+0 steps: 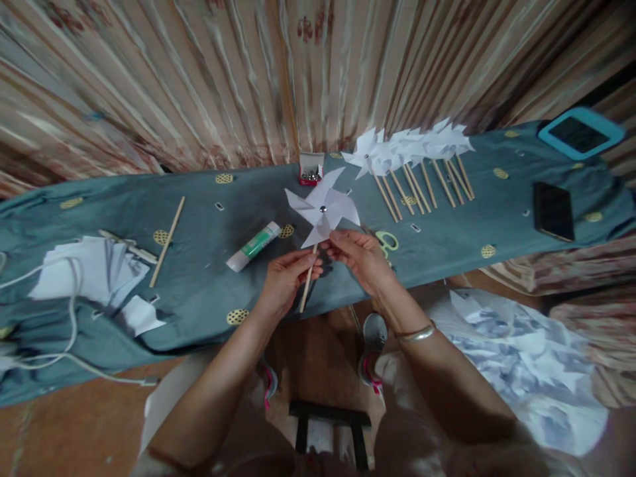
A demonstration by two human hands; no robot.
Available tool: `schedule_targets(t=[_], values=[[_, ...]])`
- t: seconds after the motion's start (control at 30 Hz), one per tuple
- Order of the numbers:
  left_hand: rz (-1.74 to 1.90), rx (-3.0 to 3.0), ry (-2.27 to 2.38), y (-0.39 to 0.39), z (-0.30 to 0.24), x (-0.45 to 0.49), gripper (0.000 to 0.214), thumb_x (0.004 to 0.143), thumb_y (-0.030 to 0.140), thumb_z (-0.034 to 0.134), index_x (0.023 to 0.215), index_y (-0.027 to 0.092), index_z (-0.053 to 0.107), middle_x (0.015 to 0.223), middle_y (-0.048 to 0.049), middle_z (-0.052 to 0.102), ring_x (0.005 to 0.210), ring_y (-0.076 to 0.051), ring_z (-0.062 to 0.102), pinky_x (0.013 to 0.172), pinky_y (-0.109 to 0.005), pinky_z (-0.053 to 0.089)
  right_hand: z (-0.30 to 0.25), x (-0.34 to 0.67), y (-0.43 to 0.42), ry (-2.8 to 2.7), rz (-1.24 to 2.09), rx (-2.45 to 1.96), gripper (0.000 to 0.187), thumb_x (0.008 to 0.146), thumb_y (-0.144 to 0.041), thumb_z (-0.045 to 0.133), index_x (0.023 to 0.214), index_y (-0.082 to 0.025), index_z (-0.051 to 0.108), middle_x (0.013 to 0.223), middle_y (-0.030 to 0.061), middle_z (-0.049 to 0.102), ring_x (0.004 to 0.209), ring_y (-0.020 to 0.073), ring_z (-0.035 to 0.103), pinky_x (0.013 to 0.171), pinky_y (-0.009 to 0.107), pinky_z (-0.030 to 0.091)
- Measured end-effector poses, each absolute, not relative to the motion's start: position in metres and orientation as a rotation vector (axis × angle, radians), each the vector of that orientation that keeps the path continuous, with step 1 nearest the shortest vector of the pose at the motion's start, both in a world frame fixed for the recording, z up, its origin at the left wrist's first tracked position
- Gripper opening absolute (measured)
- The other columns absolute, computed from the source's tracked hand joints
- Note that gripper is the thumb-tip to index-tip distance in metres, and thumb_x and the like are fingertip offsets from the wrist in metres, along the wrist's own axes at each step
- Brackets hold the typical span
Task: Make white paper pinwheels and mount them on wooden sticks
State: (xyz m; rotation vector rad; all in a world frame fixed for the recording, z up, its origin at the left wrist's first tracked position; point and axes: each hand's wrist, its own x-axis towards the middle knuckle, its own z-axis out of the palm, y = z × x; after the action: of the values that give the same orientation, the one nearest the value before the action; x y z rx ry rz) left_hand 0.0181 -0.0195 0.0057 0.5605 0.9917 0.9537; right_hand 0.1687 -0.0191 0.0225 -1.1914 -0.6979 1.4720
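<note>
My left hand (288,275) is closed around the wooden stick (307,288) of a white paper pinwheel (322,205), held upright over the front edge of the teal-covered table (199,265). My right hand (360,255) pinches the lower blade of the pinwheel just under its metal pin. A glue stick (253,246) lies on the cloth left of my hands. Green-handled scissors (386,240) lie partly hidden behind my right hand.
A row of several finished pinwheels (412,156) on sticks lies at the back right. A small red box of pins (311,169) stands behind. A loose stick (167,241), white paper sheets (89,268) and a white cable (69,318) lie left. Black phone (553,211), teal tablet (580,132) right.
</note>
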Motion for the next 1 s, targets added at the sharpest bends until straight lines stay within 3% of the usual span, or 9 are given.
schedule_targets(t=[0.23, 0.4, 0.73, 1.0], values=[[1.086, 0.477, 0.939, -0.010, 0.013, 0.018, 0.026, 0.056, 0.024, 0.089, 0.076, 0.015, 0.076, 0.072, -0.0010, 0.073, 0.070, -0.010, 0.065, 0.072, -0.022, 0.051, 0.014, 0.160, -0.028, -1.020, 1.266, -1.266, 0.036, 0.063, -0.055, 0.083, 0.067, -0.021, 0.071, 0.066, -0.0006, 0.071, 0.060, 0.0118, 0.059, 0.058, 0.025, 0.045], [1.156, 0.428, 0.942, -0.002, 0.021, 0.018, 0.016, 0.057, 0.018, 0.084, 0.071, 0.017, 0.076, 0.074, 0.0019, 0.071, 0.066, -0.007, 0.057, 0.064, -0.019, 0.044, 0.007, 0.152, -0.036, -1.251, 1.201, -1.331, 0.028, 0.070, -0.047, 0.082, 0.074, -0.021, 0.073, 0.067, -0.0006, 0.070, 0.061, 0.0137, 0.061, 0.059, 0.026, 0.045], [1.155, 0.368, 0.850, 0.004, 0.020, 0.020, 0.028, 0.051, 0.023, 0.091, 0.071, 0.014, 0.074, 0.063, 0.0052, 0.062, 0.057, -0.004, 0.051, 0.054, -0.016, 0.040, 0.002, 0.145, -0.036, -1.274, 1.171, -1.356, 0.027, 0.072, -0.048, 0.079, 0.073, -0.021, 0.072, 0.067, 0.0003, 0.070, 0.060, 0.0145, 0.061, 0.060, 0.027, 0.046], [1.132, 0.358, 0.835, -0.002, 0.019, 0.021, 0.033, 0.058, 0.023, 0.089, 0.087, 0.014, 0.076, 0.081, -0.0007, 0.072, 0.066, -0.006, 0.059, 0.067, -0.019, 0.046, 0.015, 0.171, -0.027, -1.234, 0.966, -1.456, 0.034, 0.072, -0.052, 0.073, 0.070, -0.019, 0.070, 0.054, -0.0027, 0.059, 0.050, 0.0114, 0.049, 0.050, 0.024, 0.039]])
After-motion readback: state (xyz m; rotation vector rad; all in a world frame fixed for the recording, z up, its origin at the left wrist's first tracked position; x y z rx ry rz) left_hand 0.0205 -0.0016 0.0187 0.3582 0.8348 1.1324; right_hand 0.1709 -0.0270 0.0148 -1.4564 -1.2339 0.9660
